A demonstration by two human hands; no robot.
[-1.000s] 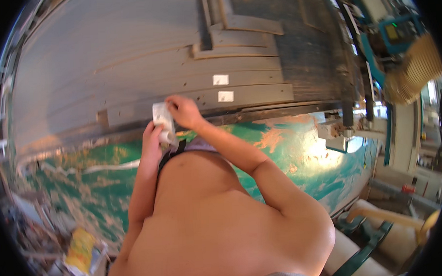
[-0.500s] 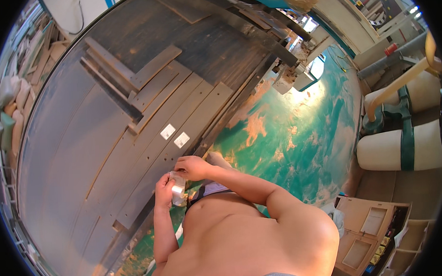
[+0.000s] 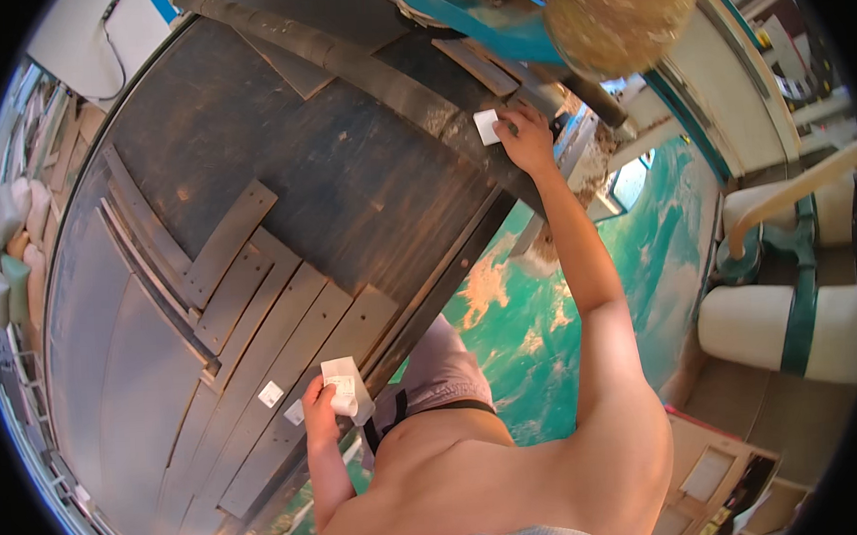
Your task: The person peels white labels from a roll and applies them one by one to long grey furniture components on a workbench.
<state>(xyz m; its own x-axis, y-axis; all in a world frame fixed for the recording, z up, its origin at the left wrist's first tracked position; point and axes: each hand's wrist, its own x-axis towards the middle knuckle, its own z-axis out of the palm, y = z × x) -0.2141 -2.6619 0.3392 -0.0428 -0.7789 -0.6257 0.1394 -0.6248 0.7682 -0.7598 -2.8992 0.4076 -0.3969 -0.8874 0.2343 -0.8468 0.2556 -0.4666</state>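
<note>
My left hand [image 3: 319,413] is closed on a roll of white labels [image 3: 348,390], with a strip of its pale backing standing up above the fingers. It stays close to my waist at the near edge of the machine bed. My right arm is stretched far forward. At its end my right hand [image 3: 528,141] holds a square white label [image 3: 486,127] at the fingertips, over the dark beam at the bed's far right; whether the label touches the beam I cannot tell. Grey drilled panels [image 3: 297,316] lie side by side on the bed, one bearing a small white label [image 3: 270,394].
A long dark bar [image 3: 343,61] crosses the dark bed [image 3: 348,166]. Beyond my right hand are a blue machine part [image 3: 485,31] and a dusty duct [image 3: 619,20]. White cylindrical bags [image 3: 746,316] stand at right beside the dusty green floor [image 3: 538,358].
My right hand has left the roll and reached far forward with a label. My left hand still holds the roll, whose backing strip now shows. The view has shifted forward.
</note>
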